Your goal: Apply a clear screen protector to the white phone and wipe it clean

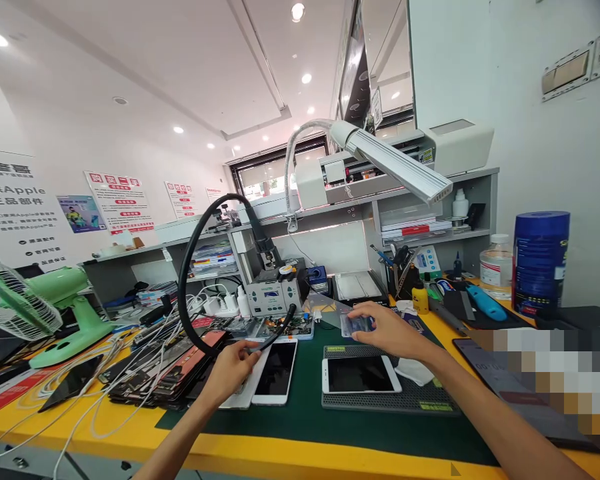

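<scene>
My left hand [234, 368] is closed, with bent fingers, over a white flat piece [247, 395] beside a white phone with a dark screen [276, 372]. A black hose [186, 293] passes right by its fingertips, so what they grip is hidden. Farther right, my right hand [387, 330] pinches a clear plastic packet [356, 325] between thumb and fingers, above the mat's back part. Below that hand, a second white phone [361, 375] lies face up on a dark perforated pad [397, 402]. A crumpled white cloth [414, 371] touches the pad near this phone.
A grey soldering station [273, 295] stands behind the green mat [300, 423]. Stacked phone parts [153, 377] and white cables lie left, near a green fan [67, 313]. A lamp [395, 160] hangs overhead. Right are a tool holder [404, 277], a yellow bottle [421, 298] and a blue canister [540, 260].
</scene>
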`<state>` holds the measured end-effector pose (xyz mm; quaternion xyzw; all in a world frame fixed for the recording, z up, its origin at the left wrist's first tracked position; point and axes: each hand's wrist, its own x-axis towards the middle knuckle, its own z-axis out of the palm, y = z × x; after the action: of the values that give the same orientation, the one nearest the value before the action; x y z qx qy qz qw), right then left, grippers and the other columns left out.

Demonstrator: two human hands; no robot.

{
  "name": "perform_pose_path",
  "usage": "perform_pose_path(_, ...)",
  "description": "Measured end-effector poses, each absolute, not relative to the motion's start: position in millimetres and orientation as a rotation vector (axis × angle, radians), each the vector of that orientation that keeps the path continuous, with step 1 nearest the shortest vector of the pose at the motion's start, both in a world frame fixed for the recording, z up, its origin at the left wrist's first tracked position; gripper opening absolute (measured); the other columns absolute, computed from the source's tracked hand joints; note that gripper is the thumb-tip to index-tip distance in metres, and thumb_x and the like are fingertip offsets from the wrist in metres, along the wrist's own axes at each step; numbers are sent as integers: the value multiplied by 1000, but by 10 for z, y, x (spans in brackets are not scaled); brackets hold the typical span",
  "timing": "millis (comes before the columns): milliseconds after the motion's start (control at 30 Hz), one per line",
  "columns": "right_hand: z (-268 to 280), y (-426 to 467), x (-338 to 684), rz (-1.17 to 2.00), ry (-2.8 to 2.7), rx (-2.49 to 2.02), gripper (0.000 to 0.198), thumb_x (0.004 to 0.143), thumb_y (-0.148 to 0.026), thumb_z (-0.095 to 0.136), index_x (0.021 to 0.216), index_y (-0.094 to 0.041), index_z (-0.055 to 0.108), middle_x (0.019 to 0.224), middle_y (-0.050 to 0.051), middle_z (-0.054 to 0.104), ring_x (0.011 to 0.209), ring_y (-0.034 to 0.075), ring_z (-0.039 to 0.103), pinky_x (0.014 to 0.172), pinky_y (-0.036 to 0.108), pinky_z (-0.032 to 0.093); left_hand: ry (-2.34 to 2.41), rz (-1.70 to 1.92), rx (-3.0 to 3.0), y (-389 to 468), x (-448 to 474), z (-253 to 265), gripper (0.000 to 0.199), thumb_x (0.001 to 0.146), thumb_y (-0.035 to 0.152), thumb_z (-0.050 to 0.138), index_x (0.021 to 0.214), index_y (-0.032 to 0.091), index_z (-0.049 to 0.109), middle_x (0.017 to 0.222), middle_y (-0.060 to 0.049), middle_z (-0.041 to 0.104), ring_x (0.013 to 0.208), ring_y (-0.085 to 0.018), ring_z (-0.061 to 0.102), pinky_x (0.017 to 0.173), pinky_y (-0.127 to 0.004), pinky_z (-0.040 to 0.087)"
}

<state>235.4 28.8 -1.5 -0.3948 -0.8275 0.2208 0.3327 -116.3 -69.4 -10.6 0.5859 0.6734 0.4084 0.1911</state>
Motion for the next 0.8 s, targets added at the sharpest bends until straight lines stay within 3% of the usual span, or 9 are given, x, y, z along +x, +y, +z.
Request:
perform_pose_path(100, 22, 229, 2439, 625, -2242, -1022, 45, 75, -45, 66, 117, -28, 64, 129, 8, 57, 113, 32, 56, 87, 42, 50, 1854, 1163, 1750, -747, -1093, -75, 40, 78, 49, 63, 100, 16, 66, 56, 4, 52, 54, -16, 52, 51, -23, 35)
perform_pose_path(233, 84, 107, 2562, 732, -2346, -1064, 55, 73, -46, 68, 125, -28, 60, 134, 9, 53, 116, 34, 53, 88, 41, 48, 1730, 1067, 2028, -804, -888, -64, 36, 87, 48, 53, 108, 20, 63, 79, -1, 63, 65, -17, 56, 58, -26, 42)
perform_pose_path(300, 111, 45, 2610, 776, -2368, -1081, 57, 73, -44, 68, 127, -30, 59, 138, 8, 50, 118, 34, 51, 90, 41, 47, 1650, 1053, 2180, -798, -778, -55, 29, 89, 43, 53, 108, 23, 62, 94, -4, 64, 81, -19, 60, 74, -30, 47)
perform_pose_path(400, 143, -33, 2668, 840, -2382, -1107, 59, 73, -43, 69, 130, -31, 56, 141, 7, 47, 117, 33, 52, 87, 39, 48, 1532, 981, 2341, -736, -642, -28, 32, 89, 39, 55, 118, 26, 57, 121, -7, 58, 109, -23, 55, 93, -37, 46)
perform_pose_path(533, 167, -96, 2718, 879, -2401, -1125, 61, 73, -43, 70, 130, -31, 56, 140, 7, 48, 116, 32, 53, 84, 36, 49, 1395, 787, 2453, -603, -484, 4, 53, 84, 41, 62, 133, 29, 46, 143, -9, 42, 131, -28, 41, 108, -45, 37)
perform_pose_path(633, 174, -118, 2726, 893, -2403, -1150, 60, 72, -44, 71, 129, -31, 56, 136, 6, 51, 114, 30, 54, 85, 36, 49, 1304, 721, 2503, -515, -358, 2, 62, 79, 41, 67, 135, 29, 44, 144, -9, 41, 132, -29, 40, 109, -45, 35)
perform_pose_path(800, 185, -128, 2714, 877, -2414, -1156, 58, 72, -41, 72, 127, -32, 57, 132, 4, 54, 112, 28, 55, 85, 34, 48, 1248, 717, 2491, -407, -218, -28, 50, 79, 41, 66, 126, 26, 53, 127, -8, 54, 118, -27, 51, 99, -41, 45)
